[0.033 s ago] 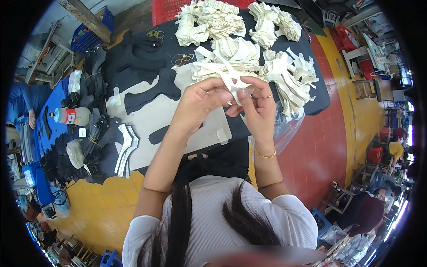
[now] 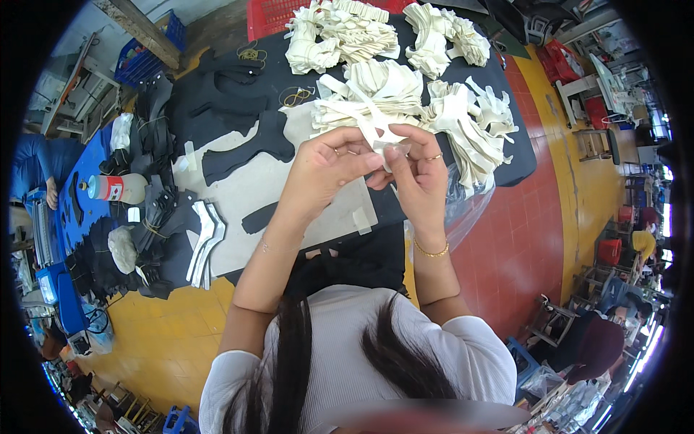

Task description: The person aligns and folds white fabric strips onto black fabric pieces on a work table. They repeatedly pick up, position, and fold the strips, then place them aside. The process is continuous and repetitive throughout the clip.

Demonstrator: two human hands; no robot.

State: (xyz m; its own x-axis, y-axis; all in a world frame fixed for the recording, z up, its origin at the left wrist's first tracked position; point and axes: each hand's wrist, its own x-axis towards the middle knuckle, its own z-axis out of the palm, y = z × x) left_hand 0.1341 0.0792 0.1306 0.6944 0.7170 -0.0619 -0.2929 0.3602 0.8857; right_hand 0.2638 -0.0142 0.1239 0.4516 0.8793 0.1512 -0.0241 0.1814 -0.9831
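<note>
In front of my chest, above the table's near part, both hands pinch a cream cut fabric piece (image 2: 370,130). My left hand (image 2: 325,166) grips its left side between thumb and fingers. My right hand (image 2: 418,170) presses the thumb over the near end, fingers curled beneath. Part of that end is hidden by the fingers. Just beyond the hands lie stacks of similar cream pieces (image 2: 387,83), with a fanned bundle (image 2: 463,130) to the right. A curved black fabric piece (image 2: 260,148) rests on the pale board (image 2: 289,206) to the left.
Black bundles (image 2: 155,210), silvery curved strips (image 2: 206,242) and a capped bottle (image 2: 119,189) crowd the left. Yellow bands (image 2: 296,96) lie on the dark table. A clear plastic bag (image 2: 466,210) hangs at the right edge. Another person's hand (image 2: 52,194) shows far left.
My left thumb has shifted slightly to the right, closer to my right thumb over the cream piece's near end. Both hands keep hold of it, and the surroundings look the same.
</note>
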